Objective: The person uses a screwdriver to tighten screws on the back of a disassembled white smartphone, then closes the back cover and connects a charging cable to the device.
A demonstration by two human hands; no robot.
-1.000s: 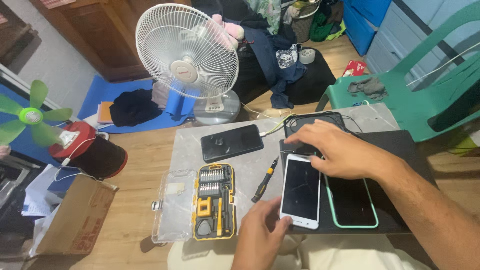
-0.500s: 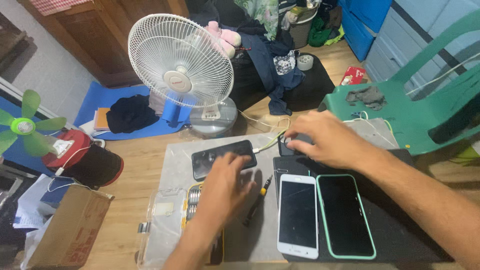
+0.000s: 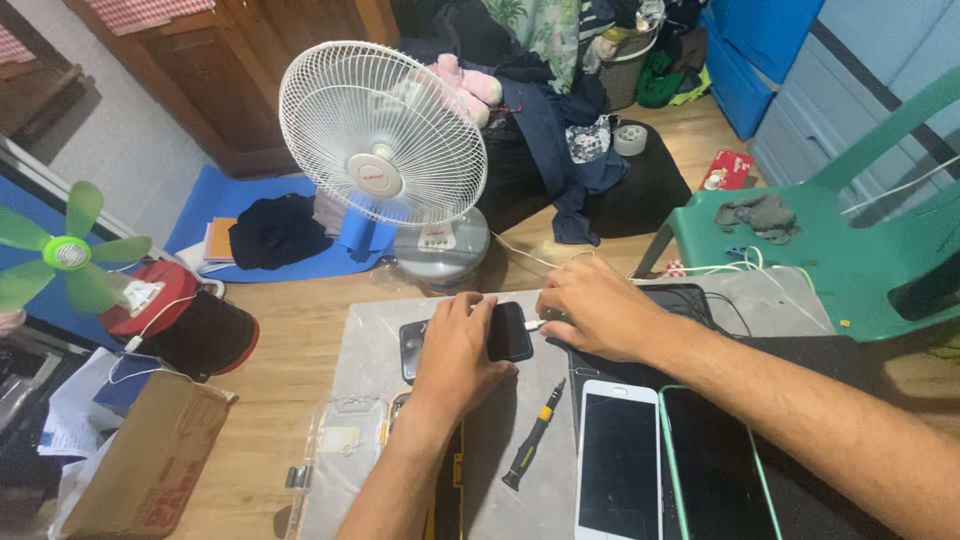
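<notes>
My left hand (image 3: 455, 350) lies flat on a black phone (image 3: 508, 330) at the back of the grey mat (image 3: 370, 345), holding it down. My right hand (image 3: 590, 310) is closed on a white cable plug (image 3: 535, 324) at the phone's right end. A white cable (image 3: 520, 255) runs from there toward the fan. A black-and-yellow screwdriver (image 3: 532, 435) lies on the mat in front of my hands. To its right lie a white phone (image 3: 618, 462) and a phone in a green case (image 3: 715, 470), both face up.
A white table fan (image 3: 385, 135) stands on the floor behind the mat. An open screwdriver-bit case (image 3: 345, 445) lies under my left forearm. A green plastic chair (image 3: 800, 230) is at right, a cardboard box (image 3: 140, 460) at left, a small green fan (image 3: 65, 250) far left.
My left hand reached forward from the bit case onto the black phone. My right hand moved from the white phone to the black phone's end. The view shifted forward.
</notes>
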